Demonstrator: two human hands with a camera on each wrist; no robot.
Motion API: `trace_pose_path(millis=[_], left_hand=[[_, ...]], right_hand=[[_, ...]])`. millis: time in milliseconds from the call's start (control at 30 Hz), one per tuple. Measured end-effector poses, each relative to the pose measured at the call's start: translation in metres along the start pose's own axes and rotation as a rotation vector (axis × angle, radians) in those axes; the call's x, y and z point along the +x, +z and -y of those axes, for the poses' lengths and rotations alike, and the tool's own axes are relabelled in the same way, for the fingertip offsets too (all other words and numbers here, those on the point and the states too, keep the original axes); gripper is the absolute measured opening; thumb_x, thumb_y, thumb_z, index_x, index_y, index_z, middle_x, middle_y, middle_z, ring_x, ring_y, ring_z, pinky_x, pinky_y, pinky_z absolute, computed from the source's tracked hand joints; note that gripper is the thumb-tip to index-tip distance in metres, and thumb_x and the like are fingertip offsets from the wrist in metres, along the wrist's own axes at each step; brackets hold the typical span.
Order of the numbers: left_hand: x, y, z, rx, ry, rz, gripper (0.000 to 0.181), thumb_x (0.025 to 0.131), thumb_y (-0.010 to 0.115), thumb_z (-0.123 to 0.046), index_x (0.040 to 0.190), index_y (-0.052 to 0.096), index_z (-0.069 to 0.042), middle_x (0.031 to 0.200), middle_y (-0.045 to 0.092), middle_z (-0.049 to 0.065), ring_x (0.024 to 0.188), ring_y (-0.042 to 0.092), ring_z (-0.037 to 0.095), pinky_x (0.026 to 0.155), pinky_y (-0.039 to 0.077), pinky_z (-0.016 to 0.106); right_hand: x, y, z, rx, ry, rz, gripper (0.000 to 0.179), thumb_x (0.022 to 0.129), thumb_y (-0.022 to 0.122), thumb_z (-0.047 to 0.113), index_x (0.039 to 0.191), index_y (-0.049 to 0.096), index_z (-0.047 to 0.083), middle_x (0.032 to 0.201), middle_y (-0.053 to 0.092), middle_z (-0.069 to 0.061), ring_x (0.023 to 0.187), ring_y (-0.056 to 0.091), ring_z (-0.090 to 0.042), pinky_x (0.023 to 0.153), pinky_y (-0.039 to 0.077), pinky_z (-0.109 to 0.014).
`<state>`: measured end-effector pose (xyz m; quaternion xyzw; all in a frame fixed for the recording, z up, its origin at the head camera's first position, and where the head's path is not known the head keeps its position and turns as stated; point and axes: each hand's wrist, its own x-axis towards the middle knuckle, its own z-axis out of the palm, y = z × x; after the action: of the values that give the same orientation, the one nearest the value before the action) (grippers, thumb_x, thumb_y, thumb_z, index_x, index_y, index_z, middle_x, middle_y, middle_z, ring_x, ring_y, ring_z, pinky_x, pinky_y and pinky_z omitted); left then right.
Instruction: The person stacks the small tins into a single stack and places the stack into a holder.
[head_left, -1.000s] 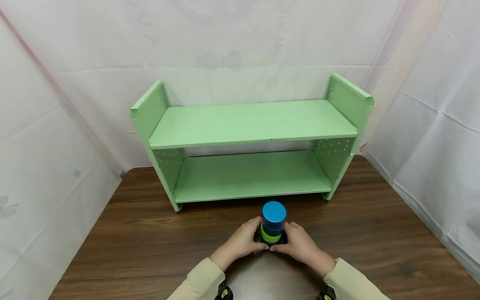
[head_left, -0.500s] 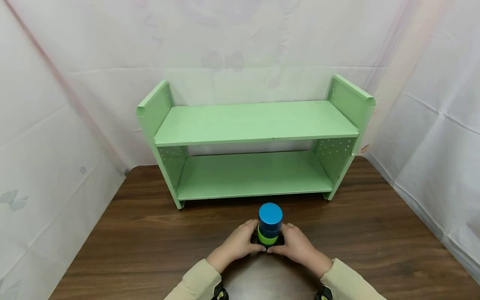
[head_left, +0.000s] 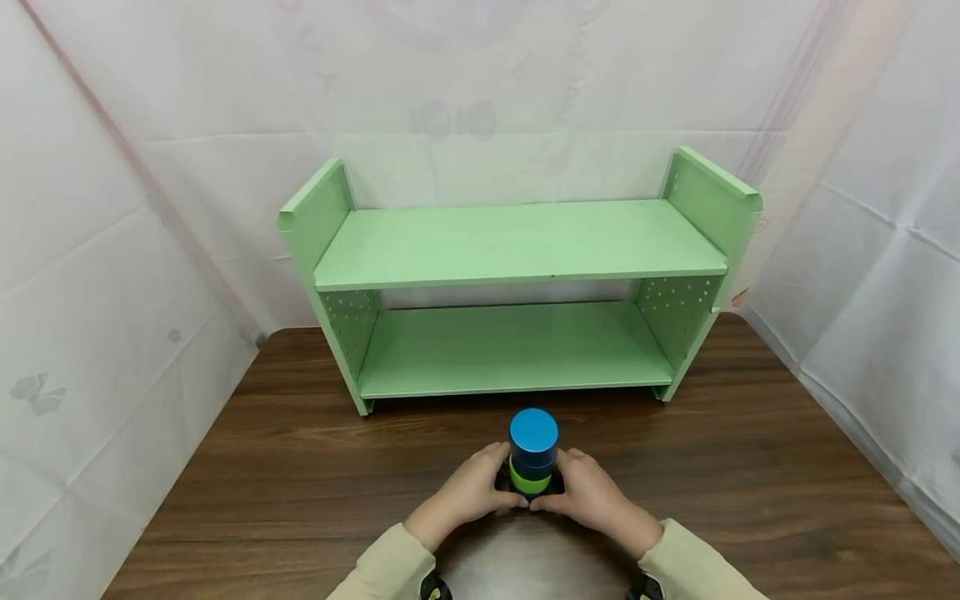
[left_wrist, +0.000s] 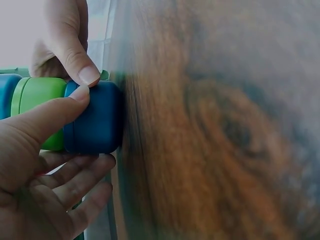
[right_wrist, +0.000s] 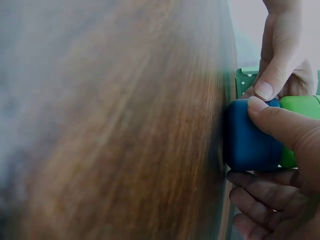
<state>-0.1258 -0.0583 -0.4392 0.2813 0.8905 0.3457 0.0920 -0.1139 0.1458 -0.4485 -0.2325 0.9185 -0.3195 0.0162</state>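
Three small round tins stand stacked upright on the wooden table: a blue top tin, a green tin in the middle and a blue bottom tin. From the left side my left hand holds the bottom tin, thumb over its near side and fingers curved behind. Opposite it, my right hand grips the same blue tin. Both thumb tips meet at the near side, close to the tin's lid seam. The head view hides most of the bottom tin behind my hands.
Behind the stack stands a light green two-tier shelf with perforated side panels. Dark brown wooden table extends around my hands. White printed cloth hangs at the back and both sides.
My hands and the stack sit a little further left relative to the shelf. The head view has shifted slightly. Both hands keep their hold on the bottom tin.
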Motion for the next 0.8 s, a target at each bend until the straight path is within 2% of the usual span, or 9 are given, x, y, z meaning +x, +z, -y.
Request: trace_pose_path(millis=[367, 800], left_hand=[[-0.0035, -0.0057, 0.0014, -0.029, -0.005, 0.022, 0.066, 0.075, 0.082, -0.020, 0.132, 0.051, -0.006, 0.121, 0.060, 0.009, 0.112, 0.058, 0.026, 0.093, 0.049, 0.041], [-0.0037, -0.0084, -0.0009, -0.013, -0.005, 0.024, 0.065, 0.070, 0.085, -0.018, 0.126, 0.055, -0.008, 0.116, 0.062, 0.008, 0.108, 0.059, 0.023, 0.089, 0.050, 0.037]], right_hand=[[0.0036, 0.0010, 0.0025, 0.011, -0.011, 0.056, 0.062, 0.070, 0.084, 0.033, 0.119, 0.059, 0.005, 0.104, 0.067, -0.008, 0.091, 0.061, -0.024, 0.074, 0.052, -0.041], [0.0046, 0.0002, 0.0062, 0.009, -0.036, 0.070, 0.063, 0.067, 0.086, 0.032, 0.118, 0.061, 0.006, 0.105, 0.068, -0.007, 0.092, 0.063, -0.025, 0.075, 0.052, -0.040]])
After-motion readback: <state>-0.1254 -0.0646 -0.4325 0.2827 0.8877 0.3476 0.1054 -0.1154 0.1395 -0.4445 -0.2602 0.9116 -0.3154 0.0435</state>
